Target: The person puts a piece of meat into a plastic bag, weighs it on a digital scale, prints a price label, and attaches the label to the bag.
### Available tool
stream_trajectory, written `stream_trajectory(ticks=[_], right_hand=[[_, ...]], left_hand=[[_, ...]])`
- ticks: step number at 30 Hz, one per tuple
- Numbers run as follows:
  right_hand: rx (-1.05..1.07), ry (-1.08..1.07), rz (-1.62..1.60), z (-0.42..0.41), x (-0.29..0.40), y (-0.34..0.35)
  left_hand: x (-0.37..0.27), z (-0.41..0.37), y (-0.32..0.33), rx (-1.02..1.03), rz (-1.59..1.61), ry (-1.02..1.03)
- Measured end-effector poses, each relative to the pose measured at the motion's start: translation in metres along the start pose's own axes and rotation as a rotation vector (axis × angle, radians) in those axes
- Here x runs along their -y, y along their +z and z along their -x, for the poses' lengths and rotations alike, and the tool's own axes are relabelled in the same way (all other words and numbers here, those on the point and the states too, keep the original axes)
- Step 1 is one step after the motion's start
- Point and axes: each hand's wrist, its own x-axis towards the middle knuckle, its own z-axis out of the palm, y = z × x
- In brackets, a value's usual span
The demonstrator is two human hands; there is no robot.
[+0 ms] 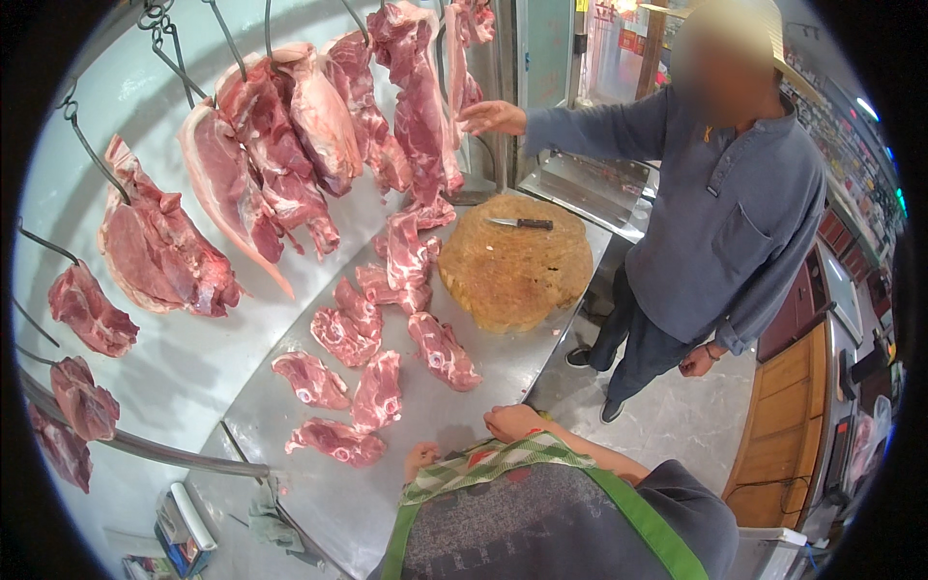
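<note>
My right hand (512, 423) is held with curled fingers at the near edge of the metal table (457, 419); its palm is hidden. Part of my left hand (421, 460) shows beside the checked apron (500, 464), which covers the rest of it. Closest to that hand lies a bone-in cut of raw meat (337, 441). Another bone-in cut (444, 351) rests farther up the table, with several more pieces around it. A round wooden chopping block (515, 272) stands beyond, and a knife with a dark handle (534, 224) lies on top.
Large pieces of raw meat (326, 119) hang from metal hooks (232, 40) at the left and back. Right of the table stands a person (725, 196), one hand (493, 117) extended by the hanging meat. A curved metal rail (181, 451) crosses the lower left.
</note>
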Motion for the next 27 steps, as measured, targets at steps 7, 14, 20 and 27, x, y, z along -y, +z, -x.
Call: stream_trajectory(ticks=[7,14,20,27], right_hand=[[-0.013,-0.010,0.032,-0.002,-0.001,0.003],[0.002,0.002,0.014,-0.006,-0.006,0.010],[-0.006,0.007,-0.003,-0.005,-0.008,0.010],[0.022,0.014,-0.061,-0.004,-0.025,0.025]], left_hand=[[0.006,0.001,0.001,-0.021,0.053,0.007],[0.059,-0.028,-0.017,0.200,0.133,-0.015],[0.091,-0.051,-0.037,0.374,0.138,-0.015],[0.000,-0.022,0.005,0.200,-0.136,-0.072]])
